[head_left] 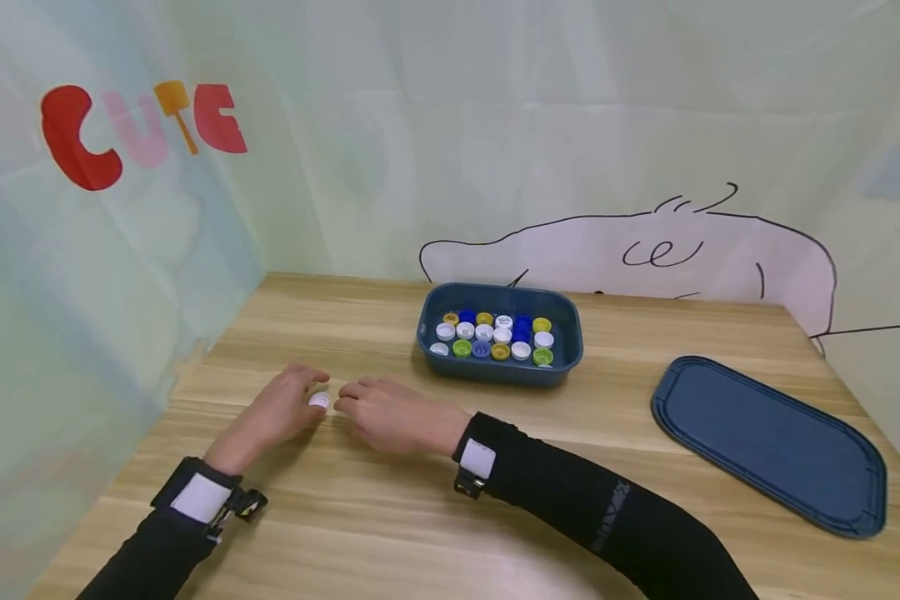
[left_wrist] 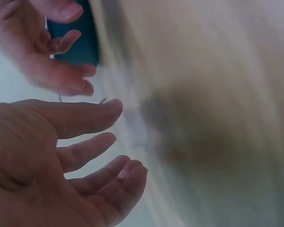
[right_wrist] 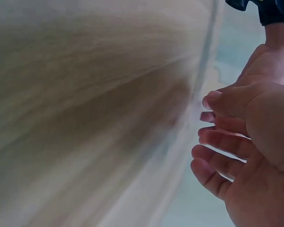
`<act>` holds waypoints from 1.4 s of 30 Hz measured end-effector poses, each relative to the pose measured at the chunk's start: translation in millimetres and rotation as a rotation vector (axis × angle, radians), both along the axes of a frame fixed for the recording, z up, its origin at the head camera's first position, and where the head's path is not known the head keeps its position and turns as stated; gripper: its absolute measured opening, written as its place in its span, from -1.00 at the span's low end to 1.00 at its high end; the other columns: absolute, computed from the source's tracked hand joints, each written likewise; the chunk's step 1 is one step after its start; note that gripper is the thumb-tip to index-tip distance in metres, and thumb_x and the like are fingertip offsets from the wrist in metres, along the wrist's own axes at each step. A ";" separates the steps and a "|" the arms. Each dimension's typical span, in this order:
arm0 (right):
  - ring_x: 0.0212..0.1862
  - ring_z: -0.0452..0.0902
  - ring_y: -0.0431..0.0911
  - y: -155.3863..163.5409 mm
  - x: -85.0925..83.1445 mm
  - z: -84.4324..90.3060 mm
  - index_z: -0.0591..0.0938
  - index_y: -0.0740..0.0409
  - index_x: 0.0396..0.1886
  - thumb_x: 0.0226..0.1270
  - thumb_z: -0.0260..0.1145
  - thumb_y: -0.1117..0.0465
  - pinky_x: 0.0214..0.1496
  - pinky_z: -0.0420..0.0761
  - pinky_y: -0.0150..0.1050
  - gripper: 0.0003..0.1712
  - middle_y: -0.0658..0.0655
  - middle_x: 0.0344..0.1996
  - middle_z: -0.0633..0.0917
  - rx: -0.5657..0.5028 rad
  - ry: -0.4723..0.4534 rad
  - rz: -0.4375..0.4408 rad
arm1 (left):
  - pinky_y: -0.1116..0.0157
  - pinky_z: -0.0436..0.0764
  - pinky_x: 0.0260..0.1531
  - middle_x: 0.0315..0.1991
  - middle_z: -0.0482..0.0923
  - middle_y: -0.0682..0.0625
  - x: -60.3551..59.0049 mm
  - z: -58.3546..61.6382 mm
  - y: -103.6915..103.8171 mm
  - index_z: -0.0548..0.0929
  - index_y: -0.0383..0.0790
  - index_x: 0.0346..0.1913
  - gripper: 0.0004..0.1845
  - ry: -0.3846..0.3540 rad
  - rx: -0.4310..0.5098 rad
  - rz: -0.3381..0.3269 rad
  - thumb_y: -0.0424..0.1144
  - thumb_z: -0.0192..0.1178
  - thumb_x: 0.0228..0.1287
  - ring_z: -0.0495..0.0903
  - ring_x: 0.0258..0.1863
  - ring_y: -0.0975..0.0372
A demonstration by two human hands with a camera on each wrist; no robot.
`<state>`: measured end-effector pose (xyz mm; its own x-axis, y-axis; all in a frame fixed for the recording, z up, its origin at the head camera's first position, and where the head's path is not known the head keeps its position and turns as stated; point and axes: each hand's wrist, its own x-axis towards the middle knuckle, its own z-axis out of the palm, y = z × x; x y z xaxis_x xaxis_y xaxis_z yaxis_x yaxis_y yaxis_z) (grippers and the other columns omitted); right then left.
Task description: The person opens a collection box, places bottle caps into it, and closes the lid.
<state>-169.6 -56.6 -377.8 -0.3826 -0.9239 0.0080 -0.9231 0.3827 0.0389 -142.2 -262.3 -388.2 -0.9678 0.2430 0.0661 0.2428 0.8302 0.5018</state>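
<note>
My left hand and my right hand lie on the wooden table, fingertips facing each other. A small white bottle cap sits on the table between them, at the tips of my left fingers. In the left wrist view my left hand is relaxed, its fingers loosely bent with nothing in them, and my right hand hovers opposite. In the right wrist view my right hand is also loosely bent and holds nothing. The cap does not show clearly in either blurred wrist view.
A dark blue tub with several white, blue, yellow and green caps stands behind my right hand. Its flat blue lid lies at the right edge. A printed curtain wall encloses the table at the left and back.
</note>
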 end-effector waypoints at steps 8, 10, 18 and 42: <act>0.28 0.53 -0.04 1.4 -6.5 -10.8 0.58 0.19 0.32 0.56 0.25 0.15 0.35 0.45 -0.19 -0.58 0.16 0.25 0.60 -0.074 -0.050 -0.011 | -0.03 0.60 -0.09 -0.22 0.61 -0.26 -0.2 -14.0 6.8 0.67 -0.54 -0.12 -0.77 0.060 -0.033 -0.027 -0.47 0.38 0.18 0.60 -0.17 -0.06; 0.26 0.54 -0.05 6.4 -6.3 -12.0 0.61 0.18 0.28 0.56 0.26 0.16 0.34 0.46 -0.21 -0.60 0.15 0.22 0.61 -0.116 -0.053 -0.006 | 0.03 0.59 -0.19 -0.31 0.60 -0.17 2.0 -11.4 12.1 0.71 -0.45 -0.21 -0.87 0.050 -0.017 -0.049 -0.47 0.36 0.19 0.57 -0.26 0.03; 0.12 0.57 -0.10 43.5 2.5 -8.8 0.70 0.17 0.12 0.45 0.36 0.33 0.24 0.49 -0.37 -0.72 0.09 0.08 0.63 -0.394 -0.119 0.047 | 0.28 0.44 -0.40 -0.43 0.50 0.03 16.1 6.0 51.8 0.64 -0.29 -0.25 -0.90 0.015 0.107 -0.161 -0.43 0.36 0.25 0.44 -0.42 0.26; -0.22 0.60 -0.13 189.6 -34.0 68.5 0.74 0.20 -0.29 0.30 0.43 0.49 -0.23 0.64 -0.23 -0.87 0.06 -0.21 0.70 -0.573 -0.090 -0.136 | 0.32 0.69 -0.16 -0.08 0.62 -0.13 -46.8 62.6 186.8 0.70 -0.34 -0.04 -0.72 0.047 0.468 -0.169 -0.27 0.47 0.27 0.69 -0.16 0.16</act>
<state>-203.6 133.0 -309.3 -0.5191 -0.7245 0.4534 -0.8546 0.4343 -0.2846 -189.0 -75.6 -325.6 -0.9107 0.3301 0.2483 0.3859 0.4655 0.7965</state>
